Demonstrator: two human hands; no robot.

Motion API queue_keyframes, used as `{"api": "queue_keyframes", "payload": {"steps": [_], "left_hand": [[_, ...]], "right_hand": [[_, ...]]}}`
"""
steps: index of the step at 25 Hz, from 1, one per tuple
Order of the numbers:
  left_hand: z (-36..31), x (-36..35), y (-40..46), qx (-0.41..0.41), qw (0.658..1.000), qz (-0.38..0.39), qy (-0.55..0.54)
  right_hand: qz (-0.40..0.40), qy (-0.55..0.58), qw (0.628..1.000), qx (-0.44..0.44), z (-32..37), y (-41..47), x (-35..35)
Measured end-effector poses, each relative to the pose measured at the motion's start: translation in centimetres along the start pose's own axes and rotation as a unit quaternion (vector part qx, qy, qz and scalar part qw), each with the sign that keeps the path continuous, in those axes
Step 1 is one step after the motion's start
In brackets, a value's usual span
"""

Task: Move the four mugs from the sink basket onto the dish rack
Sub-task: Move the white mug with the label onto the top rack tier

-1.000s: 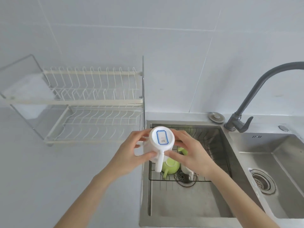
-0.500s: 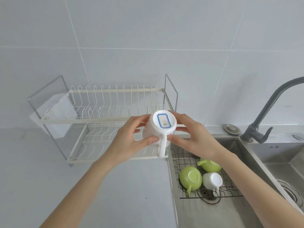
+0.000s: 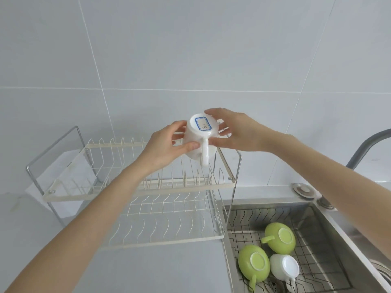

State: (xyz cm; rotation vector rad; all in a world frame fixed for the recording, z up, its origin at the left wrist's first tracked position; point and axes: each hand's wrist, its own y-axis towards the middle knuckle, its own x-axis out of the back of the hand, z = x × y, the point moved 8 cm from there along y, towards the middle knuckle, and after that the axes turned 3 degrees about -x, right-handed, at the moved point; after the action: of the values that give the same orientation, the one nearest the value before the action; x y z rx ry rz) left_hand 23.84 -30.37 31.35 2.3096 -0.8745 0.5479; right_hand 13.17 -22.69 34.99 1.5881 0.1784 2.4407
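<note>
An upside-down white mug (image 3: pixel 198 140) with a blue-bordered label on its base hangs above the right end of the dish rack's upper tier, handle toward me. My left hand (image 3: pixel 165 149) grips its left side and my right hand (image 3: pixel 237 132) its right side. The two-tier cream wire dish rack (image 3: pixel 135 193) stands on the counter left of the sink. In the dark wire sink basket (image 3: pixel 317 261) lie two green mugs (image 3: pixel 254 264) (image 3: pixel 280 237) and one small white mug (image 3: pixel 284 267), all base up.
The steel sink (image 3: pixel 338 220) fills the lower right. A grey faucet (image 3: pixel 368 146) rises at the right edge, with a round metal cap (image 3: pixel 303 189) on the ledge behind the sink. A tiled wall stands close behind the rack.
Both hands have carried the white mug up and left, from over the sink basket to above the rack's upper tier. The view has shifted left, so the rack and remaining mugs show more fully.
</note>
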Motion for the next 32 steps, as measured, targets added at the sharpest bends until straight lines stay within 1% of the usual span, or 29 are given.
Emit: {"api": "queue_keyframes", "payload": {"steps": [3,6,8,12,15,20,24,26,28,32], "left_hand": [[2.2,-0.9,2.9,0.027,0.998,0.042,0.044],[5.4,-2.4,4.3,0.083,0.991,0.099,0.026],[7.1,-3.3,4.4,0.112,0.985,0.132,0.018],[9.1,-4.7,4.0,0.145,0.974,0.166,0.041],[9.8,-5.4,3.5,0.159,0.968,0.186,0.062],[9.9,-5.6,3.2,0.158,0.96,0.209,0.095],[9.7,-5.4,2.8,0.173,0.94,0.254,0.15],[8.5,-4.4,2.9,0.163,0.938,0.24,0.19],[6.1,-3.1,3.2,0.123,0.941,0.205,0.238],[-0.6,-1.5,2.5,0.027,0.928,0.11,0.355]], "right_hand": [[0.066,-0.078,0.995,-0.023,-1.8,3.3,-1.6],[0.135,-0.095,0.984,-0.062,-3.9,5.2,-3.7],[0.167,-0.11,0.977,-0.078,-4.9,5.8,-5.1],[0.215,-0.154,0.96,-0.09,-5.8,6.4,-7.6],[0.229,-0.195,0.949,-0.09,-5.8,6.4,-8.6],[0.241,-0.209,0.944,-0.091,-5.6,6.1,-8.9],[0.243,-0.243,0.935,-0.082,-5.6,5.8,-8.8],[0.238,-0.253,0.935,-0.075,-5.1,5.2,-7.7],[0.218,-0.258,0.939,-0.063,-4.3,4.3,-6.0],[0.136,-0.269,0.953,-0.038,-2.7,1.5,-2.2]]}}
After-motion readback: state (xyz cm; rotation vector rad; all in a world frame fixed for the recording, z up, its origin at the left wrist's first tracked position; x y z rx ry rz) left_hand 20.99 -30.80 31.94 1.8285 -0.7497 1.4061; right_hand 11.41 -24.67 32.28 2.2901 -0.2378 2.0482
